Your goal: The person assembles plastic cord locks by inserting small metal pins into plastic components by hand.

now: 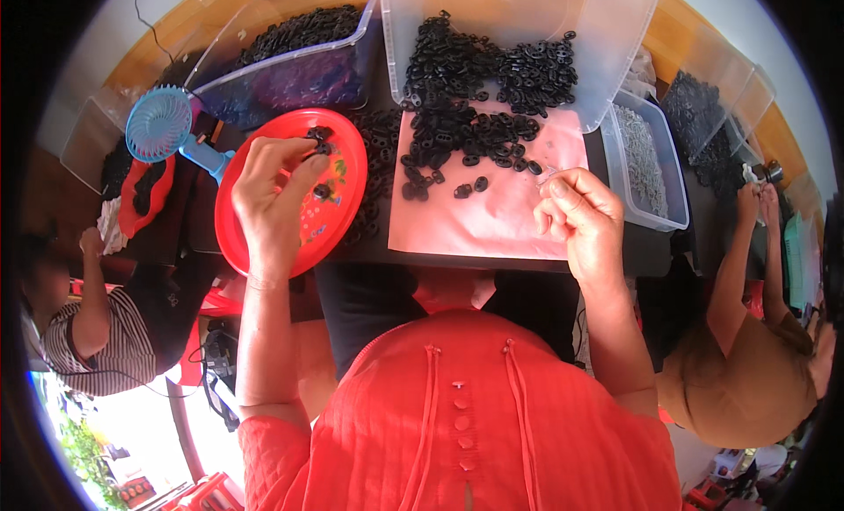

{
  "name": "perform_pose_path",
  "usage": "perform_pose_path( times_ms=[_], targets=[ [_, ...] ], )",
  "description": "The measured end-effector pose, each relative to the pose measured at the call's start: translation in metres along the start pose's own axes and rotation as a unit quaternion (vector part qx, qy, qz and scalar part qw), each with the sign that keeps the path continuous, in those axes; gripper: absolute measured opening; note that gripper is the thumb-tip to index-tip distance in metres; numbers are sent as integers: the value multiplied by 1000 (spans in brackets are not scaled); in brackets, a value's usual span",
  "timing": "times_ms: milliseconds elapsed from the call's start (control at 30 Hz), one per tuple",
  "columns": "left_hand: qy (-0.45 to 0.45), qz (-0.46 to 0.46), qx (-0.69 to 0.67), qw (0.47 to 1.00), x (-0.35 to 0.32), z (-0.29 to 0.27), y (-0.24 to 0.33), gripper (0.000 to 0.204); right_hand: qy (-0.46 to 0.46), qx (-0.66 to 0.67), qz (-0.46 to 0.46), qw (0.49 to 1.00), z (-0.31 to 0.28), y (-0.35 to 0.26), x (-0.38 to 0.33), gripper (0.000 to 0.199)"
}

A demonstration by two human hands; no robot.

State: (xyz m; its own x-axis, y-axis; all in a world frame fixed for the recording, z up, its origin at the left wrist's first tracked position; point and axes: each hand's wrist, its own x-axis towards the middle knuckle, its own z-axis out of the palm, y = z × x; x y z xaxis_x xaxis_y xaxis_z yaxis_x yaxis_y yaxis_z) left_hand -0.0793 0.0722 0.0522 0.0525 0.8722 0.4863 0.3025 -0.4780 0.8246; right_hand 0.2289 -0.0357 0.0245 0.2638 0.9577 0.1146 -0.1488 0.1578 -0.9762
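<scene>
My left hand (268, 194) is over a red round tray (230, 234) with a printed pattern, its thumb and fingers curved and apart. Several small black oval plastic pieces (322, 192) lie on the tray, some right at the fingertips. Over the pink sheet (475, 225), my right hand (585, 212) is closed in a pinch on a thin, silvery metal piece (549, 174); its exact kind is too small to make out. A few loose black oval pieces (472, 187) lie on the sheet to the left of that hand, in front of a larger heap (462, 128).
A clear bin (527, 5) tipped toward me spills black pieces onto the sheet. Silvery metal parts fill a clear box (646, 159) at right. Far left stand another clear bin (303, 76) and a blue fan (160, 124). Co-workers sit on both sides.
</scene>
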Motion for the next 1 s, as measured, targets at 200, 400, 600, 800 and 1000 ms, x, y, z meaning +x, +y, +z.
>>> perform_pose_path(
  times_ms=[200,400,600,800,1000],
  targets=[
    [-106,205,198,953,-15,61,21,20,64,-8,-75,995,-23,3,-2,16],
    [-342,284,335,831,-42,155,50,41,108,-125,-130,978,-51,5,1,10],
    [-382,302,316,814,-53,166,53,71,79,-459,-322,824,-51,11,0,13],
    [-392,298,326,807,-51,130,40,68,7,-540,-293,789,-49,11,-5,17],
    [-291,280,283,870,-50,109,26,45,-13,-529,-313,789,-43,9,-3,19]
  ],
)
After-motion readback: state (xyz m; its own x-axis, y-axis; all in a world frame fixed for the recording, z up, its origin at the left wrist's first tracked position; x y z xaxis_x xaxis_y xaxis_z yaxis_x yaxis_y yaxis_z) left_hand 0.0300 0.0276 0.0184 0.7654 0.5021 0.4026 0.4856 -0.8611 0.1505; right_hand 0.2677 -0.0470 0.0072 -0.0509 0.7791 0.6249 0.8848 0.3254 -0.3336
